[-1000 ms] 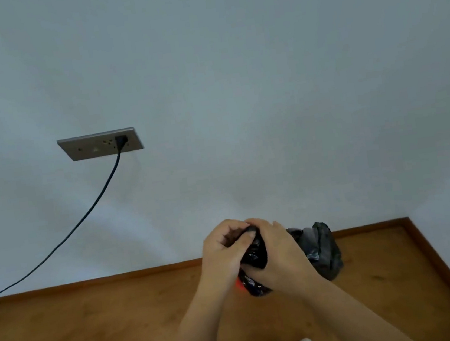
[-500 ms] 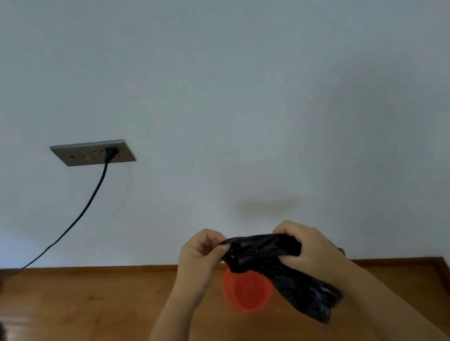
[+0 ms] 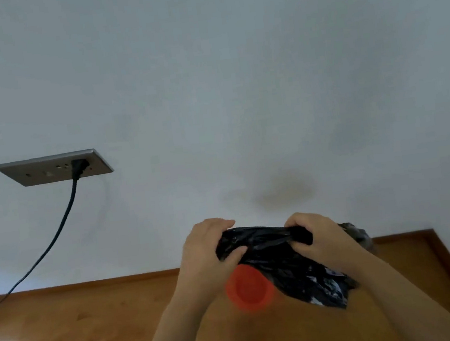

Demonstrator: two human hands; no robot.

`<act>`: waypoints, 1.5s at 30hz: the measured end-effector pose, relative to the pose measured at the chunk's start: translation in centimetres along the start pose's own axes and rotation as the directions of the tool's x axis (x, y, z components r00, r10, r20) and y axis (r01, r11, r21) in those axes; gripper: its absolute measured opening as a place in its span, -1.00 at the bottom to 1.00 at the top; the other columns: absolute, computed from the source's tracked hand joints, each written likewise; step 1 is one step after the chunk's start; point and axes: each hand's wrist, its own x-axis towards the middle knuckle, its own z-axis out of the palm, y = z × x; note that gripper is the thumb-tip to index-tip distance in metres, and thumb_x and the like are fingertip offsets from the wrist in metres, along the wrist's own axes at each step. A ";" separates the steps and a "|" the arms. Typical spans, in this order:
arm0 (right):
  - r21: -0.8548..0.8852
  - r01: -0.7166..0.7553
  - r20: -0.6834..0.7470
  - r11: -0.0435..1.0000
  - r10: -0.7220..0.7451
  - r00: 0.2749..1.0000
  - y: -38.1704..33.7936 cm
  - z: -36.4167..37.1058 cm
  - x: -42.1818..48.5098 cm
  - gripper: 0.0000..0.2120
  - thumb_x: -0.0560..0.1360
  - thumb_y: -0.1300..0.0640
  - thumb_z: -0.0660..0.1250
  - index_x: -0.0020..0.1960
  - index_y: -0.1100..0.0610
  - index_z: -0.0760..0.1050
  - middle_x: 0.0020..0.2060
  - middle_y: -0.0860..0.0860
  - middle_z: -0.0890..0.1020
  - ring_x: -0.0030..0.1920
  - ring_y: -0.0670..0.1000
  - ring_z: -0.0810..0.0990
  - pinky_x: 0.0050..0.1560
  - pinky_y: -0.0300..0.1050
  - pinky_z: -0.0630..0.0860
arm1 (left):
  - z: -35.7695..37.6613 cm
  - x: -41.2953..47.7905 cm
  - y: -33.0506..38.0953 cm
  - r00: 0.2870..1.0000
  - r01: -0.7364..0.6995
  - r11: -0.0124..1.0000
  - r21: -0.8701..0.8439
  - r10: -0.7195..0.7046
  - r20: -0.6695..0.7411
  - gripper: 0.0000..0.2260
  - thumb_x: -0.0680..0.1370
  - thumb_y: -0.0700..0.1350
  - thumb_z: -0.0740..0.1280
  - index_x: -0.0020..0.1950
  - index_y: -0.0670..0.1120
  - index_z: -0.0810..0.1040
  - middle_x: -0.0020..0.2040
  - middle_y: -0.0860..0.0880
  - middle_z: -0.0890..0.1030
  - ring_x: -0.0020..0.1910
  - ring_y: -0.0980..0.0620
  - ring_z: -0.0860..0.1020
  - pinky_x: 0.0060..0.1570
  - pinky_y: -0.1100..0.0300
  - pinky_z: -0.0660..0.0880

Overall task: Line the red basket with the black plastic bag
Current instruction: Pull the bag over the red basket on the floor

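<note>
I hold the black plastic bag (image 3: 283,262) stretched between both hands in front of the wall. My left hand (image 3: 206,250) pinches its left end and my right hand (image 3: 318,236) grips its right end. The rest of the bag hangs crumpled down to the right. The small red basket (image 3: 248,289) stands on the wooden floor below my hands, blurred, its round mouth facing up. The bag's lower edge overlaps the basket's right rim in the picture.
A grey socket plate (image 3: 53,168) on the white wall has a black cable (image 3: 56,236) running down left to the floor. Another dark crumpled bag (image 3: 359,234) lies behind my right hand by the skirting. The wooden floor (image 3: 82,329) meets a corner at the right.
My hands have pulled apart, unrolling the bag from a tight wad into a stretched strip. The red basket, earlier hidden behind the bag, now shows below my hands.
</note>
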 end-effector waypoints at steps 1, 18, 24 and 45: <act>-0.009 -0.002 -0.007 1.000 0.002 1.000 0.2 0.8 0.7 -0.86 0.42 0.17 0.32 -0.12 -0.05 0.44 -0.25 -0.22 0.51 -0.20 -0.24 0.48 -0.25 -0.43 0.37 | 0.9 0.8 -0.3 0.997 -0.070 0.997 0.044 0.068 0.047 -0.63 0.39 0.01 0.38 0.17 0.00 0.49 0.10 0.10 0.52 0.11 0.16 0.41 0.17 0.33 0.26; -0.118 0.092 0.156 0.989 -0.073 0.985 20.8 21.6 7.2 -0.78 0.42 -0.03 0.33 0.05 -0.07 0.46 -0.14 -0.29 0.46 -0.11 -0.25 0.39 -0.01 -0.49 0.26 | 24.5 2.6 -23.6 0.985 0.105 0.934 -0.341 -0.050 0.167 -0.65 0.40 -0.35 0.32 -0.32 0.15 0.53 -0.27 0.14 0.60 -0.21 0.23 0.55 -0.18 0.46 0.43; -0.038 0.058 0.054 0.998 -0.056 0.997 29.4 28.0 10.2 -0.84 0.42 0.14 0.33 -0.08 -0.11 0.50 -0.20 -0.31 0.55 -0.11 -0.26 0.52 -0.09 -0.31 0.45 | 32.5 3.8 -33.0 0.960 0.152 0.924 -0.350 -0.054 0.274 -0.78 0.41 -0.23 0.37 -0.22 0.13 0.56 -0.25 0.17 0.62 -0.19 0.18 0.57 -0.18 0.38 0.48; -0.070 0.167 0.068 0.983 -0.163 0.984 40.6 38.8 14.4 -0.84 0.38 0.19 0.32 -0.07 -0.01 0.55 -0.22 -0.17 0.57 -0.18 -0.18 0.53 -0.13 -0.23 0.46 | 48.1 3.2 -41.8 0.994 0.047 0.813 -0.581 0.019 0.107 -0.71 0.37 -0.40 0.38 -0.32 0.01 0.54 -0.42 0.10 0.59 -0.36 0.13 0.52 -0.29 0.25 0.44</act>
